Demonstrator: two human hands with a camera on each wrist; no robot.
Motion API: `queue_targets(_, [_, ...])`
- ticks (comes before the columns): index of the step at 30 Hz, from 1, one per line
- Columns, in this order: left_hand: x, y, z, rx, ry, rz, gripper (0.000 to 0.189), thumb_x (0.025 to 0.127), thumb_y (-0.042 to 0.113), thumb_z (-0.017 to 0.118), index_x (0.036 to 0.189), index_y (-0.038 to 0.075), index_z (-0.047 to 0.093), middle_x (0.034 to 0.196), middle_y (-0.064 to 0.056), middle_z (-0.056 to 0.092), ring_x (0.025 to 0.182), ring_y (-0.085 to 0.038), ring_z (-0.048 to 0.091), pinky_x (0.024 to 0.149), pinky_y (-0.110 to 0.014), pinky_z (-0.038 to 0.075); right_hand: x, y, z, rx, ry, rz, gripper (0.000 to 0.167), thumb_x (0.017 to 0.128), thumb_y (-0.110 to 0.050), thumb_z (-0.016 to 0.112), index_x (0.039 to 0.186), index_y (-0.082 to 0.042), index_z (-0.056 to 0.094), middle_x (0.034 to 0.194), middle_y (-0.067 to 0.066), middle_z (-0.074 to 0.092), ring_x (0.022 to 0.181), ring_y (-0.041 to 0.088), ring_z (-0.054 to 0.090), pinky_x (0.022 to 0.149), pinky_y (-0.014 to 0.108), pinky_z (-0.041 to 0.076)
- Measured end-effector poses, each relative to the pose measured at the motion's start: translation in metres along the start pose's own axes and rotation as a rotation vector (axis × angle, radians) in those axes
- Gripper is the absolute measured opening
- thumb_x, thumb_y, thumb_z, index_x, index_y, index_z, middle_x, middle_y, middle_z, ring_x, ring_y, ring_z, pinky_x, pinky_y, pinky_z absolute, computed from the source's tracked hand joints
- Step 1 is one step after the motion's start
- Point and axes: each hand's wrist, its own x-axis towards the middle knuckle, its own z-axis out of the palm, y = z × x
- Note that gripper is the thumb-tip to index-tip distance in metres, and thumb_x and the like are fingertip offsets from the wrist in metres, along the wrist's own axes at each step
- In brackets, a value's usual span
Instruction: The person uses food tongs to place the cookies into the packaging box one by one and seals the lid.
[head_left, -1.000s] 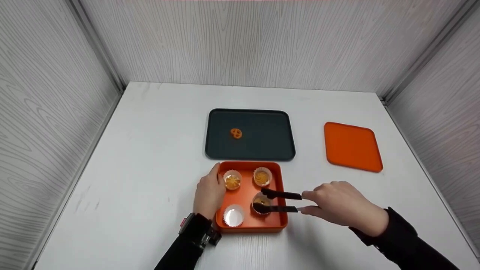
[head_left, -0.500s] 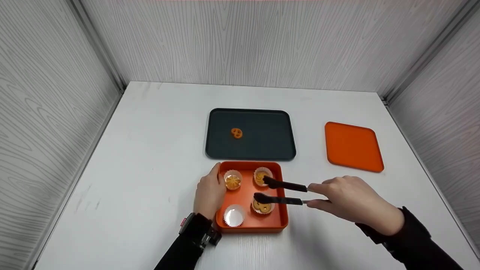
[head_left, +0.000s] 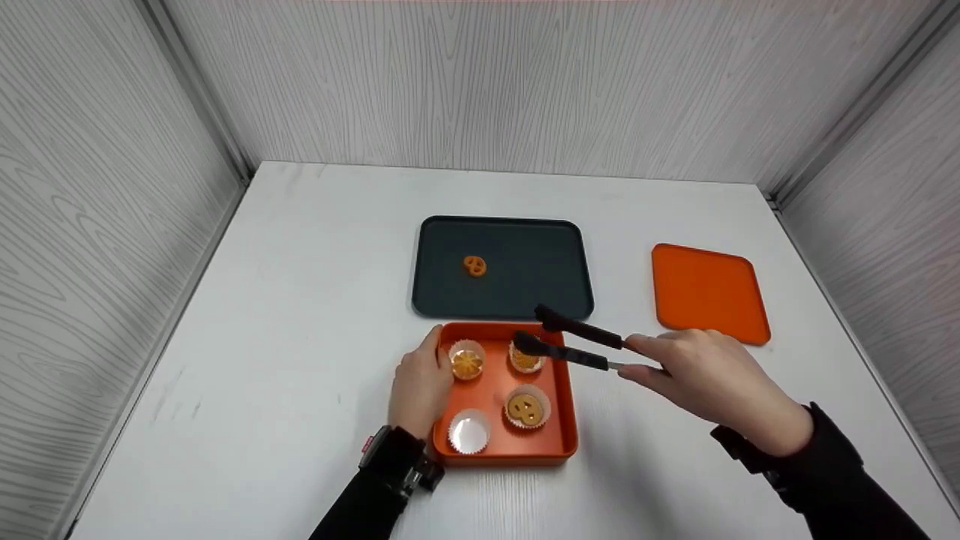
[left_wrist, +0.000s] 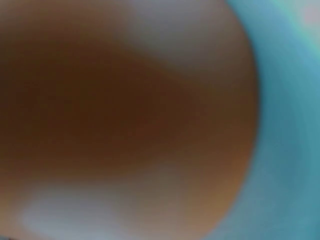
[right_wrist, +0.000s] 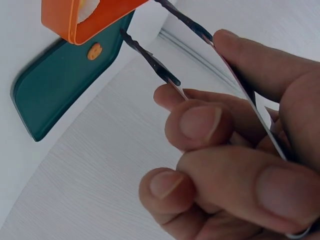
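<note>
My right hand [head_left: 701, 375] holds a pair of black-tipped tongs [head_left: 574, 355], their two arms spread apart with nothing between the tips. The tongs reach over the far right corner of an orange box [head_left: 487, 454], one tip overlapping a piped cookie [head_left: 527, 363] in its paper cup. At the box's left wall, my left hand [head_left: 420, 386] grips the side. Inside the box, a pretzel-shaped cookie [head_left: 524, 409] sits in the near right cup and a flower-shaped cookie [head_left: 466, 364] in the far left one. The near left paper cup [head_left: 469, 432] is bare. The left wrist view is blurred.
A dark green tray [head_left: 517, 270] lies just beyond the box, bearing one small pretzel [head_left: 475, 265]. To the right is a flat orange tray [head_left: 709, 292]. Pale wood-grain walls [head_left: 487, 82] stand around the white table [head_left: 285, 300].
My right hand and the tongs have lifted away from the near right cup, moving toward the far side, and the tongs have spread. The pretzel-shaped cookie now shows in that cup. The left hand stays put.
</note>
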Motion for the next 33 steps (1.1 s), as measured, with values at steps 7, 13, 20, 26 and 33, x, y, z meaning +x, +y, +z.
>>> queue_targets(7, [0.0,0.002,0.0,-0.009,-0.021,-0.035,0.046,0.106,0.019,0.053,0.151,0.008,0.05,0.141,-0.013,0.062,0.126,-0.028,0.062,0.108,-0.046,0.049,0.01,0.002,0.003,0.045,0.007,0.042,0.018,0.089,-0.028,0.08,0.093,-0.013,0.07,0.055,-0.012,0.038,0.05,0.006,0.035,0.046,0.022,0.028])
queue_targets(13, [-0.001,0.001,0.0,-0.005,-0.01,-0.024,0.046,0.106,0.019,0.053,0.15,0.008,0.051,0.14,-0.014,0.063,0.124,-0.029,0.064,0.106,-0.047,0.05,0.02,0.002,0.009,0.085,0.033,0.066,0.017,0.091,-0.026,0.079,0.091,-0.013,0.069,0.056,-0.012,0.037,0.05,0.006,0.035,0.046,0.022,0.029])
queue_targets(20, [-0.001,-0.001,0.0,-0.008,0.0,-0.002,0.045,0.106,0.017,0.052,0.149,0.006,0.052,0.139,-0.014,0.064,0.123,-0.029,0.064,0.106,-0.047,0.05,0.033,0.0,0.017,0.105,0.031,0.082,0.021,0.093,-0.027,0.077,0.084,-0.014,0.064,0.056,-0.011,0.031,0.05,0.007,0.032,0.047,0.023,0.024])
queue_targets(26, [0.0,0.001,0.0,-0.01,-0.014,-0.014,0.046,0.106,0.018,0.052,0.15,0.007,0.051,0.141,-0.013,0.063,0.125,-0.028,0.063,0.107,-0.046,0.049,0.046,-0.002,0.023,0.104,0.024,0.079,0.016,0.093,-0.028,0.077,0.093,-0.012,0.072,0.054,-0.009,0.042,0.049,0.009,0.038,0.046,0.024,0.029])
queue_targets(33, [0.0,0.001,0.0,-0.006,-0.025,-0.026,0.046,0.106,0.02,0.052,0.151,0.008,0.05,0.141,-0.012,0.063,0.125,-0.028,0.063,0.107,-0.046,0.049,0.061,-0.003,0.032,0.112,0.022,0.083,0.02,0.094,-0.027,0.075,0.092,-0.007,0.072,0.062,0.001,0.06,0.055,0.016,0.055,0.05,0.028,0.043])
